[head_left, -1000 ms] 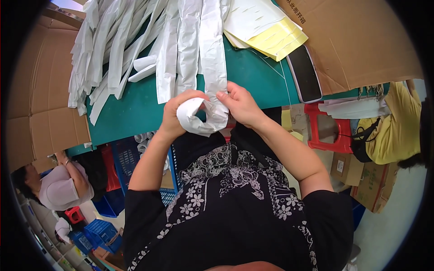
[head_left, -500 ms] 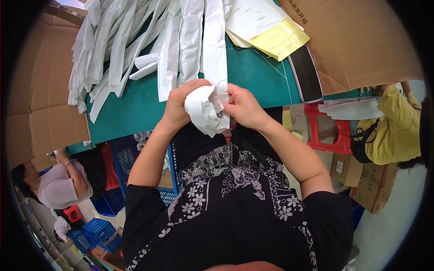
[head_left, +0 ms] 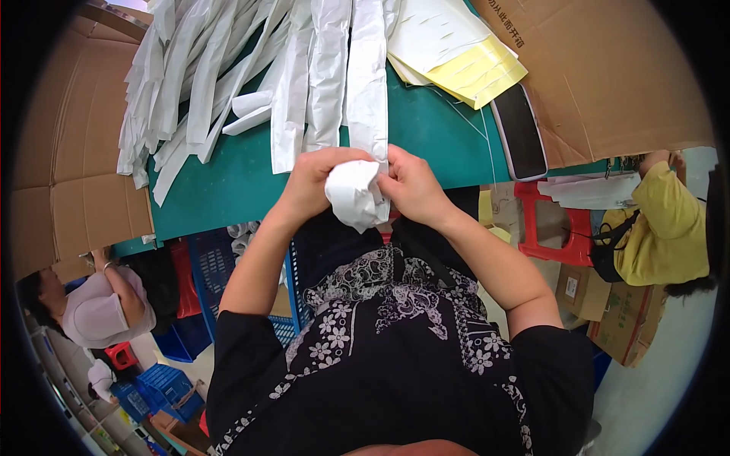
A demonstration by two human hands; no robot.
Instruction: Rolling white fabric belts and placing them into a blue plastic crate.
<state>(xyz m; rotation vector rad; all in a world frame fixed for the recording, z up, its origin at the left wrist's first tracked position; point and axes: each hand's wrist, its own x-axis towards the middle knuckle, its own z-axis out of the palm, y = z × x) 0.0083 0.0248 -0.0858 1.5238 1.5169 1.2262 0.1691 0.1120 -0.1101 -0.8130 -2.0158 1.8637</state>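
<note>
A long white paper-like strip [head_left: 367, 83] runs over the table's near edge toward me. Its near end is a crumpled white bundle [head_left: 351, 199], hanging just past that edge between my hands. My left hand [head_left: 313, 181] is closed on the bundle from the left, with its fingers partly hidden behind it. On the other side my right hand [head_left: 416, 190] pinches the strip's edge between thumb and fingers. Several more white strips [head_left: 213, 68] lie side by side to the left, and a small rolled white piece [head_left: 249, 112] rests among them.
A green table [head_left: 205, 199] lies under the strips. White and yellow sheets [head_left: 475, 72], thin threads and a phone [head_left: 520, 131] are at the right, beside brown cardboard [head_left: 608, 76]. More cardboard [head_left: 84, 144] stands left. Co-workers [head_left: 114, 304] sit at both sides, near a red stool [head_left: 559, 228].
The crumpled bundle is drawn in smaller and rounder, and my hands have closed in a little on it. The whole view has shifted slightly.
</note>
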